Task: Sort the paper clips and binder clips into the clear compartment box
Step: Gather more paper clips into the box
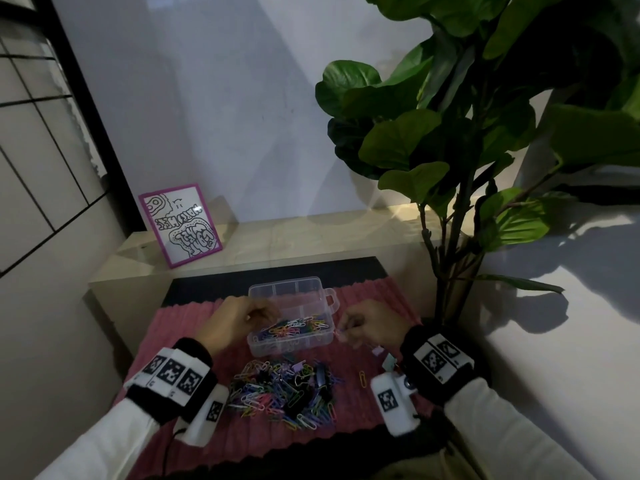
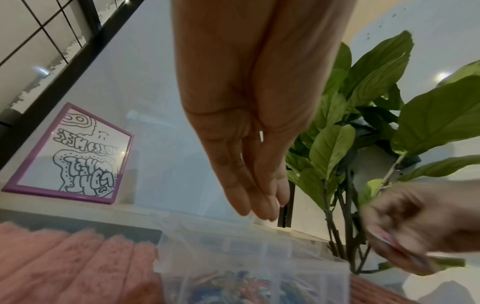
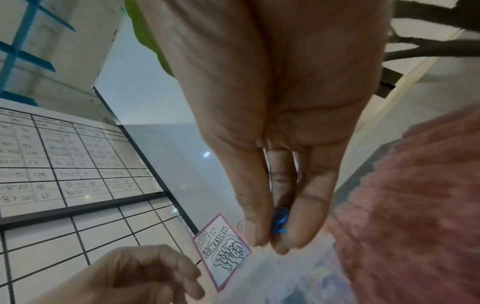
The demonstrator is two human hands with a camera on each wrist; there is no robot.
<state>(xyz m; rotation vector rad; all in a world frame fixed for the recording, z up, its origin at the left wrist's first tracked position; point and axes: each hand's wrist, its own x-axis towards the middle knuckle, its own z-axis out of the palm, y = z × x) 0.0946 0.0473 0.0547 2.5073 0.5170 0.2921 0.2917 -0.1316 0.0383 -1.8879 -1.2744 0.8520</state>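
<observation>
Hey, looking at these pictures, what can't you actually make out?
- What the left hand holds, if anything: head view shows only its back; left wrist view shows no clip.
- Box compartment contents in both wrist views: blurred.
- Type of the blue clip: right hand fingers cover most of it.

A pink ribbed mat (image 1: pixel 194 327) carries the clear compartment box (image 1: pixel 294 296) and loose clips (image 1: pixel 280 393).

- Clear compartment box (image 1: pixel 325 296): one.
- Loose pile of clips (image 1: pixel 282 391) on the mat: one; clips too many and tangled to count.
- Pink mat (image 1: pixel 180 327): one.
- Framed drawing (image 1: pixel 180 228): one.
- Potted plant (image 1: pixel 450 140): one.
- Hands: two.
</observation>
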